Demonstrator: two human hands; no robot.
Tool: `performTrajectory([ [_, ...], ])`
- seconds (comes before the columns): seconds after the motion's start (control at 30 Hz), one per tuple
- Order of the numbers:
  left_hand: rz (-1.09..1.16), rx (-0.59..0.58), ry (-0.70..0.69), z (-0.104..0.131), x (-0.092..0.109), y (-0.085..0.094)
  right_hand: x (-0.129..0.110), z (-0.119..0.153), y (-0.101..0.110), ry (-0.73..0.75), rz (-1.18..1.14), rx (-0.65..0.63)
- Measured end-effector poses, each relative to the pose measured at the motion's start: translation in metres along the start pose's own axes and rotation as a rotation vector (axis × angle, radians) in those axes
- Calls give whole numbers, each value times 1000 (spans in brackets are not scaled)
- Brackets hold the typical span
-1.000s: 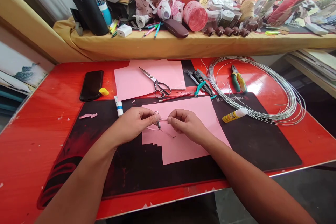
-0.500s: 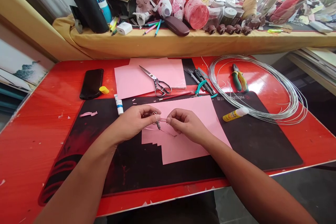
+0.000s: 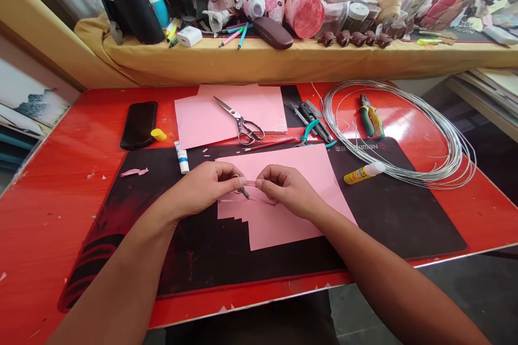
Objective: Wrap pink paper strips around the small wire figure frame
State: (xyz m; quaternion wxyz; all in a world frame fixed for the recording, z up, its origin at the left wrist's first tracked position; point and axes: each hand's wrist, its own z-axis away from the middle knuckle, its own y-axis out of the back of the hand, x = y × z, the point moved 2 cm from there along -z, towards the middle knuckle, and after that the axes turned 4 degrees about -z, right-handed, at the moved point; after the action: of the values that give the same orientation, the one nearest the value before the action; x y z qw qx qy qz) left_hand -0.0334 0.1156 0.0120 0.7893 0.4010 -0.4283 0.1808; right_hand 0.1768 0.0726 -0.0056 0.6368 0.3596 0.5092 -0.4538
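Observation:
Over the pink paper sheet (image 3: 299, 194), my left hand (image 3: 208, 186) pinches a small wire piece (image 3: 244, 192) with a thin loop and a dark, coiled-looking end. My right hand (image 3: 289, 188), its fingers closed, grips the other end of a narrow pink strip (image 3: 251, 183) that spans the short gap between both hands. Thin pink strips hang just below the fingers. The sheet has a stepped lower-left edge and lies on the black mat (image 3: 396, 215). Exact details of the small piece are partly hidden by my left fingers.
Behind lie scissors (image 3: 243, 121) on pink sheets (image 3: 194, 118), cutters (image 3: 313, 118), teal-handled pliers (image 3: 308, 132), a wire coil (image 3: 453, 145) and green-yellow pliers (image 3: 371, 118). A glue stick (image 3: 360, 174) is right; a white tube (image 3: 182, 159), phone (image 3: 140, 125) and yellow cap (image 3: 158, 135) are left.
The view has shifted slightly, so the table items sit a little higher. Both hands keep their hold, and the dark end of the wire piece has tilted a little to the right.

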Motion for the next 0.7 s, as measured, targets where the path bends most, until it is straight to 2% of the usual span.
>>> performTrajectory([
  [0.23, 38, -77, -14, 3, 3, -3, 2, 1, 1, 7, 69, -2],
  [0.37, -36, -110, -14, 4, 2, -7, 3, 0, 1, 28, 132, 3],
  [0.7, -92, -34, -33, 2, -1, -9, 0, 1, 1, 3, 118, -2],
])
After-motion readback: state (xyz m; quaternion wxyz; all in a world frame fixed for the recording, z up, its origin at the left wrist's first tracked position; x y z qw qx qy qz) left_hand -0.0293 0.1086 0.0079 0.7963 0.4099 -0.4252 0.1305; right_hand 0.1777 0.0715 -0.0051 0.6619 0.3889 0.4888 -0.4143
